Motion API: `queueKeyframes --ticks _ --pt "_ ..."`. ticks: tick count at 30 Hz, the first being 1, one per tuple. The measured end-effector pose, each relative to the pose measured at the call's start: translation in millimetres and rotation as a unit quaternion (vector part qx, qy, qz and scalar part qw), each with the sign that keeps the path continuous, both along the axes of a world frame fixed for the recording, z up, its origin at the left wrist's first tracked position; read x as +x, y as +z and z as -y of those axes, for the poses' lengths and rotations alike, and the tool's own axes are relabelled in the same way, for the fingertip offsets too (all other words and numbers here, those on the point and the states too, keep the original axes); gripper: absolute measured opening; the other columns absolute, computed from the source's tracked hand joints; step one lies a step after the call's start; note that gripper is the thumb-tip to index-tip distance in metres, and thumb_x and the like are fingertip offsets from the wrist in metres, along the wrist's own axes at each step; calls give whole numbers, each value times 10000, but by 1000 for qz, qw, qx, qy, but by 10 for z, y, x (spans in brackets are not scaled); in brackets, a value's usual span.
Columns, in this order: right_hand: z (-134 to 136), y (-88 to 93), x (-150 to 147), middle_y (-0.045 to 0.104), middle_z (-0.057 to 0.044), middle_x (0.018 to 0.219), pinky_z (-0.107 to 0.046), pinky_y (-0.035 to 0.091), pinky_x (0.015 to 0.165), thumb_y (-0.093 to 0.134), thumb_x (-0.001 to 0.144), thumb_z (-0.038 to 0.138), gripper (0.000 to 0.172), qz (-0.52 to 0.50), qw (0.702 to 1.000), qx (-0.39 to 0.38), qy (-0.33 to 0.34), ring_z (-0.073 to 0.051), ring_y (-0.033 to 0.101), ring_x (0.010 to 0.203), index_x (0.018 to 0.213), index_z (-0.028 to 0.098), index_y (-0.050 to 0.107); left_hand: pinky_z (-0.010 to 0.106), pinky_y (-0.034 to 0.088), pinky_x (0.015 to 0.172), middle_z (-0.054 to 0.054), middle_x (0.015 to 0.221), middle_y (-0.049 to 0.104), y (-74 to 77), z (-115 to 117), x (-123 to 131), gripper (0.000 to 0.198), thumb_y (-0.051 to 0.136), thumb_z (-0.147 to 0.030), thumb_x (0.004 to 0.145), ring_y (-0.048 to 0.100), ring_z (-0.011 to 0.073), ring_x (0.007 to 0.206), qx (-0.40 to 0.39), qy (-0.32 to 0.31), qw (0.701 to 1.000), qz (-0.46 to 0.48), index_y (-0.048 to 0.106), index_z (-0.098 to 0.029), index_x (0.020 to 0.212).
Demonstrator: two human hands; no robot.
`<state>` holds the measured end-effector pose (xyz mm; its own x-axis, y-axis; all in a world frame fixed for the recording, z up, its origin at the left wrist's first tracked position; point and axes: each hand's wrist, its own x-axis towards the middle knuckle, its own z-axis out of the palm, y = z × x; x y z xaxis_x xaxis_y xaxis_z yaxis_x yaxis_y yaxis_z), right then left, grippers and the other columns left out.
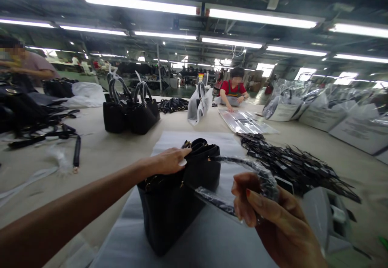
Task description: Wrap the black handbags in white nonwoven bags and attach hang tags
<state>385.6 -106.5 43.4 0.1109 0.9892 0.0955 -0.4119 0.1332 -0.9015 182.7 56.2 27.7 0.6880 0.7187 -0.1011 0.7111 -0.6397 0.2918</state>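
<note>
A black handbag (pixel 178 203) stands in front of me on a white sheet (pixel 236 243). My left hand (pixel 169 161) is at its top, the index finger stretched toward a black strap (pixel 198 143) coiled in the opening. The other left fingers curl at the bag's top edge, partly hidden, with a small white bit (pixel 182 162) showing beneath them. To the right, my right hand (pixel 275 211) is closed around the plastic-wrapped handle (pixel 268 179) and holds it out sideways from the bag.
Behind are two black handbags (pixel 131 116) with wrapped handles, and a bag in white wrapping (pixel 198 108). Black tags with cords (pixel 291 167) lie right, near a grey dispenser (pixel 325 207). Packed bags (pixel 333 110) line the right. A co-worker (pixel 232 88) handles clear plastic sleeves (pixel 245 121). Loose straps (pixel 60 134) lie left.
</note>
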Motion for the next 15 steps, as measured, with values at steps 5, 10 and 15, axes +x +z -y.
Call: queueKeyframes --ticks 5,10,15 --pt "-93 58 21 662 -31 695 -237 444 500 740 708 294 210 -2 997 67 26 -77 515 475 891 189 729 307 389 984 213 1322 515 -47 223 182 565 299 -40 841 497 235 1232 60 -13 994 -93 274 -31 1406" --pt "-84 95 13 658 -38 688 -253 441 489 729 722 290 208 7 996 76 48 -82 503 466 902 187 729 313 418 917 241 1179 603 -60 193 275 534 326 -13 820 582 261 1108 81 14 990 -117 335 15 1354" --pt "34 64 12 669 -52 727 -265 425 496 759 682 329 271 11 999 32 28 -77 475 468 913 191 724 332 448 823 251 1045 647 -81 102 261 442 342 -25 824 629 287 993 96 42 988 -111 439 5 1255"
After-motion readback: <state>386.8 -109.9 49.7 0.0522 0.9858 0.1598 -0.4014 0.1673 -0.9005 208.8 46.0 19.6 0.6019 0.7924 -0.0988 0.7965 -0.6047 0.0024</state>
